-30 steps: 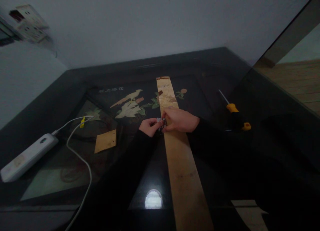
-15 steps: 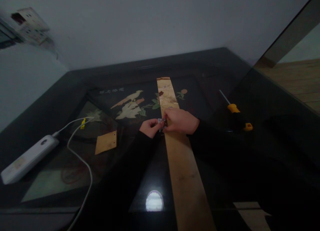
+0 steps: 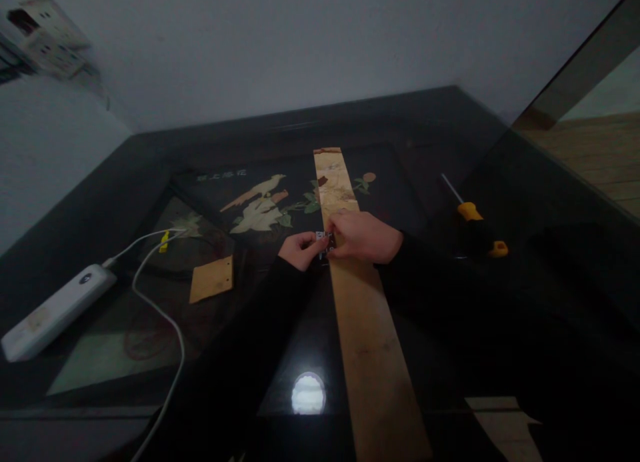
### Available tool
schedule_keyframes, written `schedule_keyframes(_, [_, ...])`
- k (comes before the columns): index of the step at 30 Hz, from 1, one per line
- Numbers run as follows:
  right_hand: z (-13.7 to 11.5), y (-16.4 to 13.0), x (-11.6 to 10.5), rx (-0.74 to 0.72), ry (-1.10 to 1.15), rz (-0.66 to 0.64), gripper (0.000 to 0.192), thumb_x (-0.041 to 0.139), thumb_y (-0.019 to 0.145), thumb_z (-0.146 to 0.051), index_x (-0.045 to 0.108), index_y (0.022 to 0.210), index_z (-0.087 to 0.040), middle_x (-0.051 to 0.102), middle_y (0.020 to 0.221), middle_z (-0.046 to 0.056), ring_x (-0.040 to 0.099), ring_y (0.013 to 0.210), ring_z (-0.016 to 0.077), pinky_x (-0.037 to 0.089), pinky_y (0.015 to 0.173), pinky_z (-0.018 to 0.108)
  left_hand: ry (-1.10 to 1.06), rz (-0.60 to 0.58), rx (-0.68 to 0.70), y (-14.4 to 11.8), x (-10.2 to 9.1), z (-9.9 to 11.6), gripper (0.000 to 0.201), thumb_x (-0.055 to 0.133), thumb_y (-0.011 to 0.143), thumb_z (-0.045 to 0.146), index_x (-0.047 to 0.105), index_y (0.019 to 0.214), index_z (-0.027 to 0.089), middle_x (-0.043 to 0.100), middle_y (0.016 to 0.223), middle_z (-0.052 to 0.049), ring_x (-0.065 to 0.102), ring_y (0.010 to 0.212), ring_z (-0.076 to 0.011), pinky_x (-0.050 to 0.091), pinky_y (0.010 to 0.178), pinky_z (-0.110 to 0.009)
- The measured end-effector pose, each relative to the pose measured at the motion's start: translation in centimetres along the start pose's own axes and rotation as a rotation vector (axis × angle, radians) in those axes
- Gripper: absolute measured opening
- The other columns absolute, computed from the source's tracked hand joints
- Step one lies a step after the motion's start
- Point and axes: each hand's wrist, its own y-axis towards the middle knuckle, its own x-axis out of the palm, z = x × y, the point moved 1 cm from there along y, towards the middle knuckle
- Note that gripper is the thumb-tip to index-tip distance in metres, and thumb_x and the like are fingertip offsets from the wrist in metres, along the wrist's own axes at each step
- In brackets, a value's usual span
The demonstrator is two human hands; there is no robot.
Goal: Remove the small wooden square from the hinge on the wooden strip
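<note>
A long wooden board (image 3: 367,335) lies lengthwise on the dark glass tabletop (image 3: 295,355). At its left edge, near mid-length, is a small silver metal hinge (image 3: 320,236) with holes, partly hidden by fingers. My left hand (image 3: 299,250) pinches the hinge's left side between thumb and forefinger. Across the board rests my right hand (image 3: 367,237), its thumb and fingertips closed on the hinge's right side. Whether any screw sits in the hinge is too small to tell.
A screwdriver (image 3: 470,212) with a yellow and black handle lies at the right. To the left are a small wooden piece (image 3: 212,279) with two holes, a white power strip (image 3: 60,312) and its white cable (image 3: 173,322). A wall (image 3: 280,49) stands behind the table.
The view has shifted slightly, so the scene sits a little higher. Both hands keep their hold on the hinge at the board's edge, with hardly any movement.
</note>
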Motion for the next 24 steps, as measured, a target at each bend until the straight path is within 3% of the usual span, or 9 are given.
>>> schedule_keyframes(6, [0.01, 0.02, -0.11, -0.006, -0.001, 0.015, 0.039, 0.061, 0.070, -0.043, 0.055, 0.094, -0.013, 0.060, 0.095, 0.009, 0.055, 0.089, 0.0182, 0.036, 0.069, 0.025, -0.015, 0.004, 0.012, -0.05, -0.02, 0.22, 0.032, 0.069, 0.058, 0.045, 0.062, 0.061, 0.014, 0.054, 0.051, 0.003, 0.041, 0.047, -0.0076, 0.030, 0.048, -0.021])
schedule_keyframes(18, [-0.12, -0.04, -0.44, -0.061, -0.029, -0.049, 0.032, 0.057, 0.074, -0.034, 0.057, 0.095, -0.011, 0.059, 0.098, 0.011, 0.055, 0.090, 0.0192, 0.036, 0.071, 0.026, 0.023, 0.015, -0.016, -0.33, 0.06, 0.78, 0.031, 0.069, 0.060, 0.046, 0.063, 0.058, 0.015, 0.046, 0.042, 0.005, 0.039, 0.043, -0.0074, 0.028, 0.045, -0.021])
schedule_keyframes(24, [-0.12, 0.02, -0.28, -0.025, -0.039, -0.012, 0.033, 0.059, 0.072, -0.035, 0.057, 0.095, -0.012, 0.060, 0.096, 0.011, 0.056, 0.090, 0.0205, 0.035, 0.067, 0.025, 0.004, 0.021, -0.004, -0.27, 0.04, 0.58, 0.032, 0.072, 0.056, 0.045, 0.061, 0.052, 0.015, 0.051, 0.045, 0.004, 0.041, 0.045, -0.0071, 0.030, 0.046, -0.021])
